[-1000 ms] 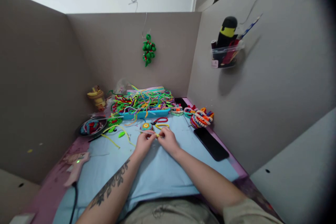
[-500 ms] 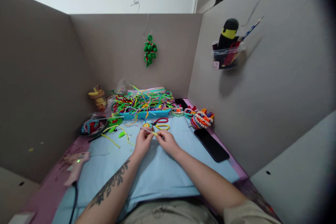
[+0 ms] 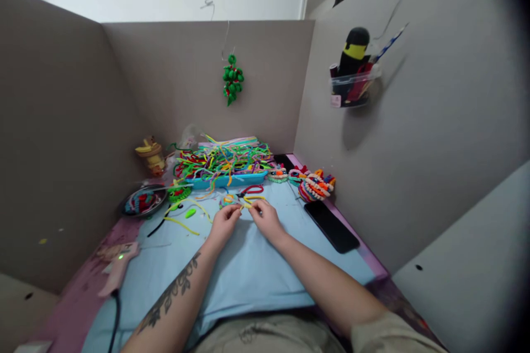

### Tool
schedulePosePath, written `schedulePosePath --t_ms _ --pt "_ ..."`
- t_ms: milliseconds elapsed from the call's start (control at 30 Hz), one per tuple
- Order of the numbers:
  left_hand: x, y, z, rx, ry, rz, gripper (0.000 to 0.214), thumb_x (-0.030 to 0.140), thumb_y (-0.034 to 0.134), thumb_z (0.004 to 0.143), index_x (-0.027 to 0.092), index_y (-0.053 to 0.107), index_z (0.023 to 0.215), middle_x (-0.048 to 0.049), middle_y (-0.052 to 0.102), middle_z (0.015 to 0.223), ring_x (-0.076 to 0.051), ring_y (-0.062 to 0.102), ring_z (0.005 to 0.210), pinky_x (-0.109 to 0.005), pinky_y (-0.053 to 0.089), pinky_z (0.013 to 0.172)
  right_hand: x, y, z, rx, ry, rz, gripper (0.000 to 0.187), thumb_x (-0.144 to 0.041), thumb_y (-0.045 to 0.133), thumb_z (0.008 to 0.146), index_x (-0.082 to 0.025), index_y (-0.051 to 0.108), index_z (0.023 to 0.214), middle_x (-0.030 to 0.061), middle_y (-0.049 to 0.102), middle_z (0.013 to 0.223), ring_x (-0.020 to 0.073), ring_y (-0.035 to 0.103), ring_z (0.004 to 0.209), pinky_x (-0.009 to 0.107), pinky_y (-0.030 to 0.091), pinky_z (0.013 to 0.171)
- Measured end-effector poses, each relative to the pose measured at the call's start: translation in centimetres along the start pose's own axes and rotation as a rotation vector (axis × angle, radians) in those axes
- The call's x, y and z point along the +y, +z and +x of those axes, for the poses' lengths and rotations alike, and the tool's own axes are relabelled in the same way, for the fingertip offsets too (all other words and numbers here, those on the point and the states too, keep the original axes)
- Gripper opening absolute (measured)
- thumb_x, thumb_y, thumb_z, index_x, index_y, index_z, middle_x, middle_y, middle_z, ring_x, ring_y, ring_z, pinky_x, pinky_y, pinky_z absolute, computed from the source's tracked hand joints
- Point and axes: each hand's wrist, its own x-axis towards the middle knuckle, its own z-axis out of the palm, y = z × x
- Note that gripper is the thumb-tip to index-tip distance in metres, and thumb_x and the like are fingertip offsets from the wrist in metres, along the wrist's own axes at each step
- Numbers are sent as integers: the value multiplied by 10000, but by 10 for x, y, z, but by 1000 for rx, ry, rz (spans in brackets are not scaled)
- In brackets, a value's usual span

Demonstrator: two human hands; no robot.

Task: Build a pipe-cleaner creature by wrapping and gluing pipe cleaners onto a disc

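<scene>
The yellow pipe cleaner [image 3: 247,205] is held just in front of the blue tray [image 3: 232,181], low over the light-blue mat [image 3: 248,270] that covers the bench. The short stretch that shows runs crosswise from one hand to the other, roughly parallel to the tray's front edge. Both of its ends are hidden in the fingers, so I cannot tell which way it points.

The left hand [image 3: 223,224] has thumb and forefinger pinched tight on one end, the other fingers curled loosely under. The right hand [image 3: 268,220] pinches the other end the same way. The two sets of fingertips are nearly touching.

The pipe cleaner looks thin, fuzzy and bright yellow, too small to show bends. A round coiled piece [image 3: 229,199] lies between the hands and the tray. A black phone [image 3: 331,226] lies right of the tray, nearer the person.
</scene>
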Motion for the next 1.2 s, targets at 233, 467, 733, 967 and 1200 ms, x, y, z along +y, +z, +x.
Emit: schedulePosePath --t_ms 233,467,733,967,1200 --pt "-1 2 -2 -2 -38 -97 263 366 638 687 139 651 819 -34 652 711 -148 565 653 -250 420 627 0 0 0 23 7 -17 77 -194 543 750 -185 552 674 -1 534 696 141 501 674 244 386 616" --pt "6 6 -6 -4 -66 -116 283 409 650 675 141 615 761 0 590 613 -125 522 563 -240 405 571 3 2 0 32 0 -53 80 -164 559 700 -189 518 636 -14 494 672 134 476 645 237 361 584" --pt "15 8 -8 12 -5 15 265 399 652 677 138 668 719 -40 650 706 -151 574 653 -248 425 621 0 3 -2 10 11 -80 133 -132 547 664 -200 442 620 -21 454 673 132 430 619 234 322 552" --pt "16 11 -10 19 46 125 252 380 601 725 135 662 722 -41 655 726 -158 585 654 -250 434 604 1 4 -3 -14 -6 -90 120 -130 557 666 -200 462 687 -23 462 698 138 439 647 244 351 584" --pt "14 4 -8 55 118 67 194 317 608 721 151 662 806 -63 665 821 -183 600 766 -278 457 697 -4 3 -6 -121 -88 18 274 -161 581 718 -198 565 989 45 555 948 173 525 867 295 438 764"
